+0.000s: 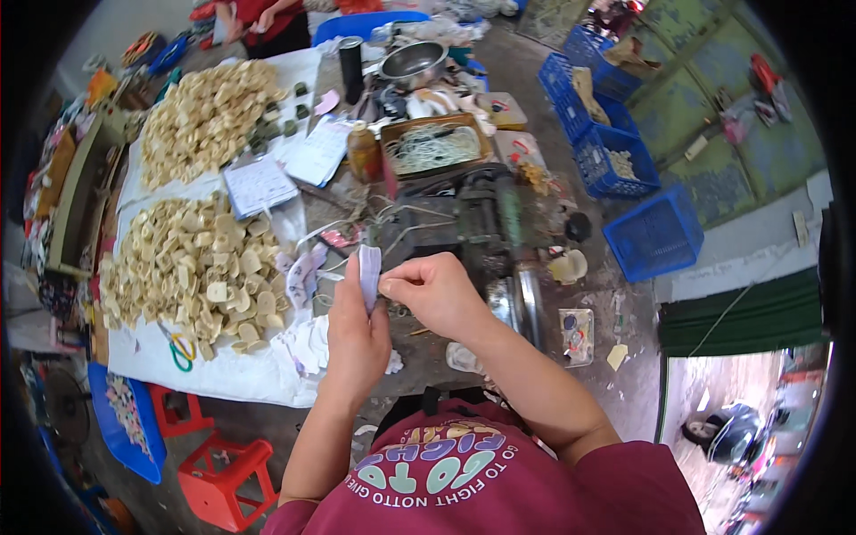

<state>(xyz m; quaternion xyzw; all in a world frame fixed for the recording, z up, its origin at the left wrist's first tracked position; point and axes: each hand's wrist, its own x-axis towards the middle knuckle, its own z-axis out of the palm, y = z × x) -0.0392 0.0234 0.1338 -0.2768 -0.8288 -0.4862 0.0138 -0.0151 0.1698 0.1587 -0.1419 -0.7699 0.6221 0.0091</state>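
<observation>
My left hand [354, 334] is closed around a pale lavender and white flat strip [370, 275], which stands up between thumb and fingers over the front of the workbench. Close beside its right edge is my right hand [439, 292], thumb and forefinger pinched together; what lies in the pinch, if anything, is too small to name. Beyond both hands sits a dark metal machine [481, 218] with a shiny cylinder [528, 303] at its near end. Crumpled white cloth [306, 343] lies left of my left wrist.
Two heaps of beige pieces, a near heap [192, 267] and a far heap [214, 111], cover the white-sheeted table. Scissors [183, 349] lie at its front edge. Blue crates [655, 232] stand right, red stools [227, 481] lower left. Another person [259, 22] is at the far side.
</observation>
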